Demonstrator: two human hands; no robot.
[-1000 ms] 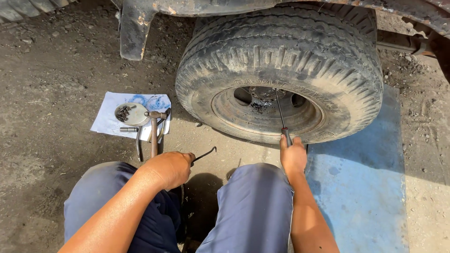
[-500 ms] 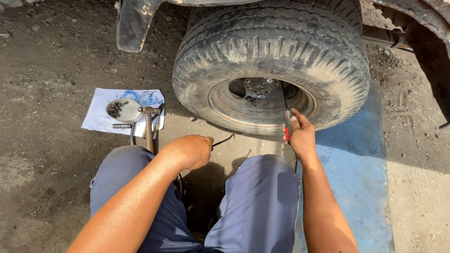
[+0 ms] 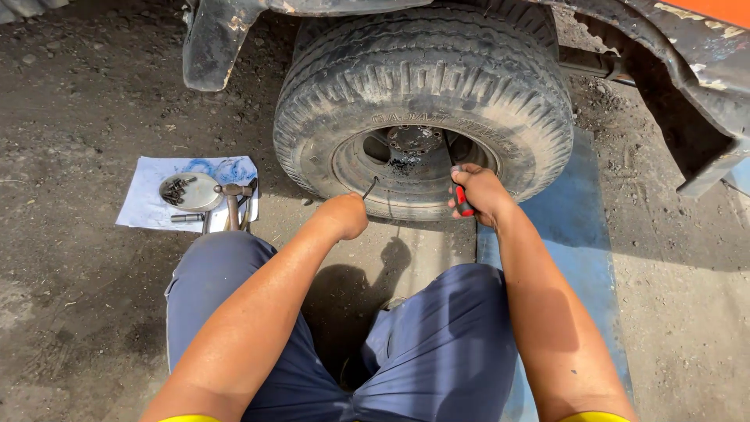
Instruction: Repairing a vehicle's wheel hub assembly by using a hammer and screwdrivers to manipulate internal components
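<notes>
Working at the hub (image 3: 414,144) in the middle of the wheel (image 3: 426,109) is the step judged to be in hand: it sits recessed in the dark rim opening, greasy, with its cap apparently off. Just below and right of the hub, the right hand (image 3: 478,195) is closed around a red-handled tool (image 3: 461,199), fingers clamped on the grip; the shaft cannot be made out. Below and left of the hub, the left hand (image 3: 344,215) is fisted on a thin bent hook (image 3: 369,187), whose tip points up toward the rim. Well left of the wheel, a sheet (image 3: 148,199) on the dirt carries a round dish (image 3: 190,191) of small parts and a hammer (image 3: 233,199). By judgement, the next move calls for both tool tips to be brought into the hub opening, with steady aim in the shadowed recess.
</notes>
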